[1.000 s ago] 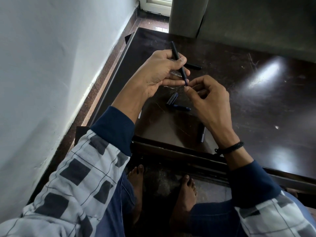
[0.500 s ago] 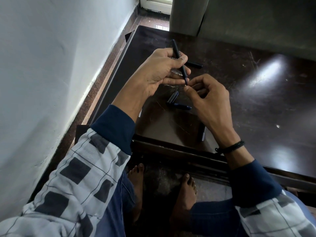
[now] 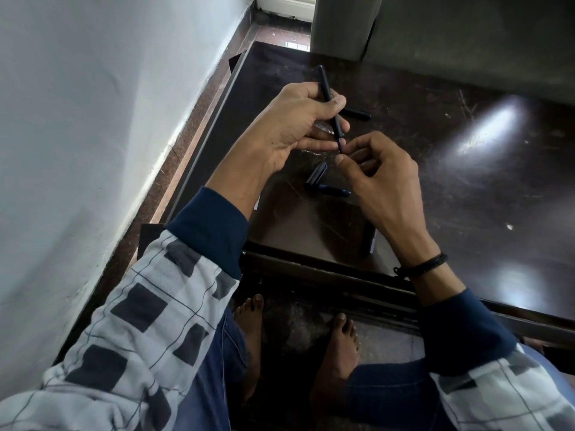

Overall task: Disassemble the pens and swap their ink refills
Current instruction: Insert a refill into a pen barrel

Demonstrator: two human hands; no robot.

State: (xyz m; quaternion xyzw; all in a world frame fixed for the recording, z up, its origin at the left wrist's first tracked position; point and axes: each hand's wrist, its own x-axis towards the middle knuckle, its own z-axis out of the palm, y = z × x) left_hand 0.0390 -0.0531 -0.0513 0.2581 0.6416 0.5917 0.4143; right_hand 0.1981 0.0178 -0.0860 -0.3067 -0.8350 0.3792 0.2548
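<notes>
Pen parts (image 3: 329,190) lie on table (image 3: 451,197) below; left grip (image 3: 289,126) clamps barrel (image 3: 329,98), right grip (image 3: 382,178) unclear.

A: Is any lettering showing on the pen (image 3: 329,98)?
B: None that I am making out; its dark barrel is looking plain.
A: Are the loose pen pieces (image 3: 329,190) lying on the table (image 3: 466,197) carrying a brand or a number?
B: They are appearing too small and too dark for reading, and nothing legible is showing anywhere else
</notes>
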